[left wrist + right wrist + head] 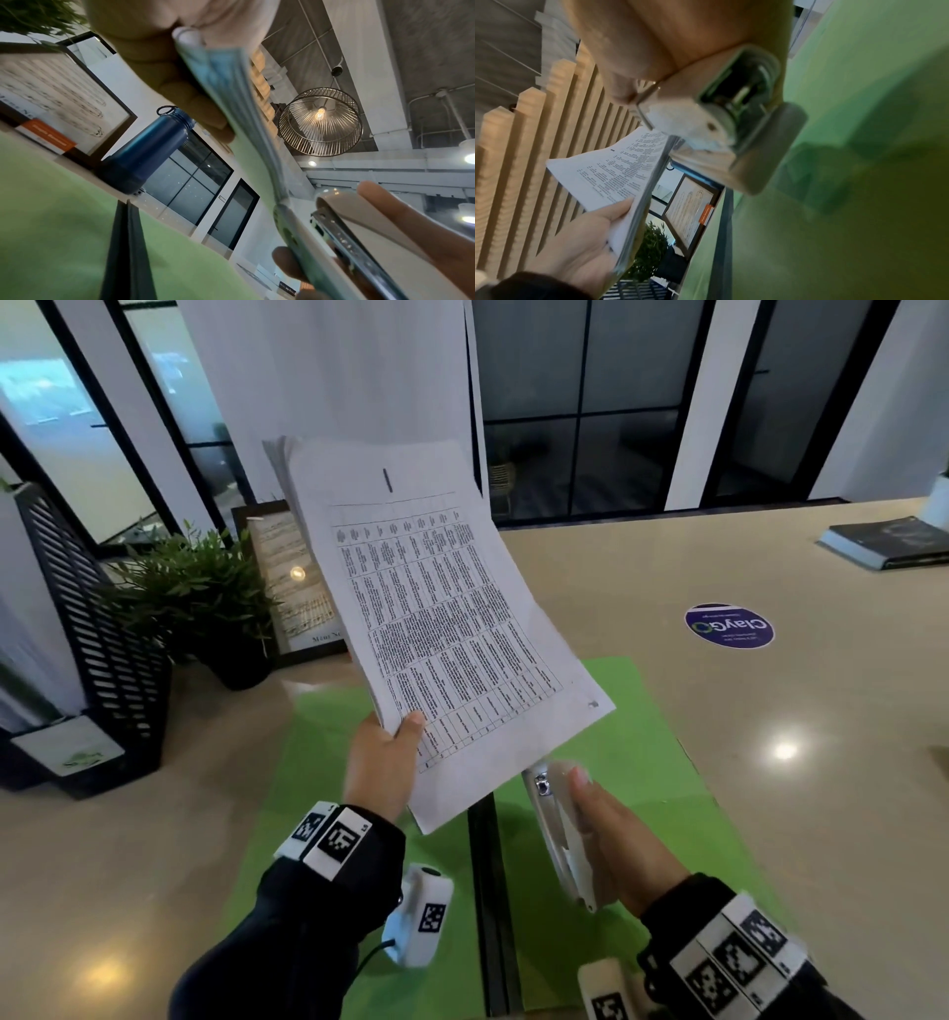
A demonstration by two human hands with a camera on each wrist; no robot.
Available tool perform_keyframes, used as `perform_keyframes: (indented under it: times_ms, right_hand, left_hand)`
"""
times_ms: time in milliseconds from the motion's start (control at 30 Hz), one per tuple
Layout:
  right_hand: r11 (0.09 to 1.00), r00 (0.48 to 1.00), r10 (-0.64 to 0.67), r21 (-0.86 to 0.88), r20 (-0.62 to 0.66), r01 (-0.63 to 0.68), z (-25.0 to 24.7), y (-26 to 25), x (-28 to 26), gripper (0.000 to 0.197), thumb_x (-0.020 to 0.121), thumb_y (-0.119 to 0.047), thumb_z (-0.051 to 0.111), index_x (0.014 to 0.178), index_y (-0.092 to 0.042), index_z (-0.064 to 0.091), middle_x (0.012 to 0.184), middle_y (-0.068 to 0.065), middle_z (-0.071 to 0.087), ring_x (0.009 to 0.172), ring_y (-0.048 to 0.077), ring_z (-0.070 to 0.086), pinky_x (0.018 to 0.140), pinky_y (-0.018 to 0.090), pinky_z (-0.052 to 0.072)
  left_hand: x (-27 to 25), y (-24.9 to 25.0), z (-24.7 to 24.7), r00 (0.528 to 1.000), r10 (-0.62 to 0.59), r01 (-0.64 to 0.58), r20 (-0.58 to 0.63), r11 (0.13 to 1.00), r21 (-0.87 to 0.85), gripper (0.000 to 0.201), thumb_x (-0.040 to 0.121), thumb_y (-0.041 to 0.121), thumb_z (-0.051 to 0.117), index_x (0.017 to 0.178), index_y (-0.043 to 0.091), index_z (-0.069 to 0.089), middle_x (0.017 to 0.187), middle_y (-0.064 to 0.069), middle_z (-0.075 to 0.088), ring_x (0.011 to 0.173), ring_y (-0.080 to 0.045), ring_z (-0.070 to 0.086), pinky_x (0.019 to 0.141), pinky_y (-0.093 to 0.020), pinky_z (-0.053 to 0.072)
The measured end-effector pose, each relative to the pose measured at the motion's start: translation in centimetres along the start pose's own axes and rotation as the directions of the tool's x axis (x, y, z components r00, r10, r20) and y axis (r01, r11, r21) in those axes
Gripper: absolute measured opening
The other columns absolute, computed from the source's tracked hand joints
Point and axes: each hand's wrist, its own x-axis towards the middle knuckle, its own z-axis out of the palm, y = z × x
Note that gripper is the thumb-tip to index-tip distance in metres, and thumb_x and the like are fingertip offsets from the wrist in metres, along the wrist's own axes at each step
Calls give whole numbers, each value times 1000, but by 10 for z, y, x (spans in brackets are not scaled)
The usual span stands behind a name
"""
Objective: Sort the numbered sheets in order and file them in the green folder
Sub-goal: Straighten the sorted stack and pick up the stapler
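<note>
My left hand (382, 757) pinches the gathered sheets (436, 629), my right hand (611, 839) grips what looks like a stapler (557, 834), and the open folder (642, 752) is yet unfilled.

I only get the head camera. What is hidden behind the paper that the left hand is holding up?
Observer: A blue bottle stands just beyond the green folder. The left wrist camera shows it.
Visitor: How does that hand hold the paper at the back?
Observer: The left hand has its fingers laid along the back of the stack of sheets.
Visitor: Is the stapler on the paper?
Observer: From the right wrist, the stapler in the right hand meets the stack's corner. I cannot tell if the corner is inside it.
</note>
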Motion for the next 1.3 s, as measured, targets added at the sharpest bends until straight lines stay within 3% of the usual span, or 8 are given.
perform_keyframes:
  times_ms: [133, 267, 400, 600, 767, 900, 1067, 1300]
  right_hand:
    - [996, 999, -40, -76, 17, 41, 12, -4, -5, 40, 72, -60, 35, 105, -42, 48, 104, -9, 59, 99, 18, 60, 82, 32, 52]
    - [986, 993, -102, -124, 64, 109, 25, -2, -5, 55, 69, -75, 43, 105, -35, 56, 113, -2, 65, 108, 25, 60, 95, 46, 48]
    - [986, 985, -147, -65, 89, 153, 30, -1, -3, 38, 81, -60, 42, 103, -31, 56, 113, -7, 63, 109, 16, 59, 98, 36, 47]
    - [984, 982, -151, 109, 118, 138, 23, 11, 7, 91, 45, -84, 63, 114, -25, 59, 108, 2, 70, 94, 18, 68, 82, 32, 54]
    - [951, 987, -71, 309, 143, 23, 15, 8, 8, 64, 74, -51, 41, 112, -2, 57, 70, 4, 70, 58, 15, 65, 53, 23, 51]
    - [951, 983, -100, 306, 152, 49, 14, 4, 6, 77, 69, -64, 52, 118, -4, 56, 79, 3, 74, 67, 13, 69, 56, 21, 52]
    - [948, 987, -114, 308, 112, 74, 21, 8, 12, 101, 47, -76, 72, 119, -6, 59, 109, 25, 65, 88, 32, 64, 72, 33, 55]
    - [876, 986, -70, 483, 152, -12, 16, 16, 14, 100, 38, -64, 84, 111, -1, 55, 76, 13, 65, 62, 23, 63, 56, 30, 52]
  left_hand:
    - [-3, 2, 7, 997, -82, 82, 5, 988, -133, 21, 94, 27, 52, 82, 10, 54, 57, 10, 46, 55, -10, 45, 56, -23, 40]
    - [-11, 13, 19, 993, -120, 117, 2, 962, -248, 19, 94, 27, 53, 85, 13, 43, 78, 8, 50, 72, -9, 50, 65, -25, 39]
    - [-15, 19, 30, 994, -107, 96, -25, 957, -275, 16, 93, 23, 54, 78, 21, 48, 86, 1, 60, 83, -18, 60, 82, -34, 49]
    - [-17, 21, 40, 1000, -15, 12, -13, 969, -247, 21, 94, 21, 53, 74, 26, 47, 82, 2, 58, 83, -19, 56, 80, -28, 44]
    - [-10, 20, 42, 997, 78, -81, -25, 986, -146, 19, 94, 19, 53, 75, 19, 53, 80, 2, 61, 77, -16, 57, 75, -25, 42]
    - [-5, 13, 47, 991, 128, -130, -22, 986, -108, 16, 94, 19, 52, 100, 9, 62, 95, -6, 66, 87, -18, 60, 78, -25, 45]
    - [-8, 8, 59, 990, 143, -143, -15, 986, -89, 21, 93, 17, 52, 106, 5, 64, 95, -3, 67, 87, -15, 61, 79, -24, 46]
    - [-10, 8, 62, 997, 72, -69, 15, 986, -149, 13, 92, 18, 54, 80, 13, 55, 79, -7, 55, 72, -16, 47, 69, -28, 40]
